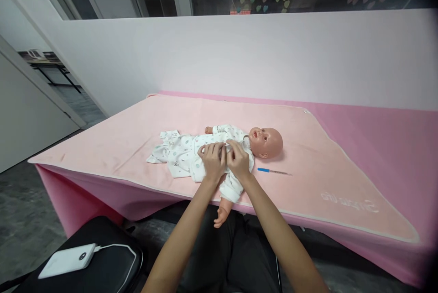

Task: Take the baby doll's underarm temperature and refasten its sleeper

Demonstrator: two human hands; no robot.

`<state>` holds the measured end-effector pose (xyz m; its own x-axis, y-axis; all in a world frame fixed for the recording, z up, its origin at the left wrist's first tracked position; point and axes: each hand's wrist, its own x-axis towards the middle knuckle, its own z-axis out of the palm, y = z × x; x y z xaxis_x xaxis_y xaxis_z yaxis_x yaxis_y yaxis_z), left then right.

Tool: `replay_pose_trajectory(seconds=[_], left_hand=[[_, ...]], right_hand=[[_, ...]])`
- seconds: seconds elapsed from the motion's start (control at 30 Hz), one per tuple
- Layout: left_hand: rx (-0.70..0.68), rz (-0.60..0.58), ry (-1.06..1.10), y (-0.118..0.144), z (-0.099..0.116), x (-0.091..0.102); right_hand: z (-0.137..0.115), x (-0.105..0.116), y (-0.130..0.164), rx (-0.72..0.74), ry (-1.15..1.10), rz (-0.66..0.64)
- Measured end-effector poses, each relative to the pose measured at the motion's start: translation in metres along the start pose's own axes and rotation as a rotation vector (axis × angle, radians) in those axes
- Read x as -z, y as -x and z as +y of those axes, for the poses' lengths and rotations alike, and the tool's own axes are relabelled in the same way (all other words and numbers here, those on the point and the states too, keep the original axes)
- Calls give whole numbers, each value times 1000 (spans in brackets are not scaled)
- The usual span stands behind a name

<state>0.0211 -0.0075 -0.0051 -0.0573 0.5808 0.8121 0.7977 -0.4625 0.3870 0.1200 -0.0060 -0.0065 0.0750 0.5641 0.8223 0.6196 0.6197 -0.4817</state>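
Observation:
A baby doll (268, 142) lies on its back with its head to the right, dressed in a white printed baby outfit (185, 149). Both my hands are on the front of this outfit, over the doll's chest and belly. My left hand (214, 160) has its fingers curled and closed on the fabric. Close beside it, my right hand (238, 158) pinches the cloth near the doll's chest. My fingers hide the exact spot they hold. One doll arm (224, 211) hangs over the table's near edge between my forearms.
A thin blue-handled tool (263, 170) lies right of the doll, below its head. The doll rests on a pale pink blanket (308, 192) over a darker pink tablecloth (393, 147). A white power bank (68, 261) with a cable sits on a black surface at lower left.

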Motion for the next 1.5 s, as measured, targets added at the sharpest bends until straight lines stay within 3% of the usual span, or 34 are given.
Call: replay_pose_trajectory(seconds=[0.07, 0.27, 1.0, 1.2, 1.5], left_hand=[[11, -2, 6, 0, -1, 0], [37, -30, 17, 2, 0, 2], [52, -52, 59, 6, -1, 9], [223, 25, -2, 10, -16, 22], [304, -35, 24, 15, -17, 29]], right_hand=[[-2, -1, 2, 35, 1, -76], [1, 0, 3, -33, 43, -135], [6, -3, 6, -56, 49, -81], [5, -3, 5, -104, 69, -69], [-2, 0, 1, -103, 61, -60]])
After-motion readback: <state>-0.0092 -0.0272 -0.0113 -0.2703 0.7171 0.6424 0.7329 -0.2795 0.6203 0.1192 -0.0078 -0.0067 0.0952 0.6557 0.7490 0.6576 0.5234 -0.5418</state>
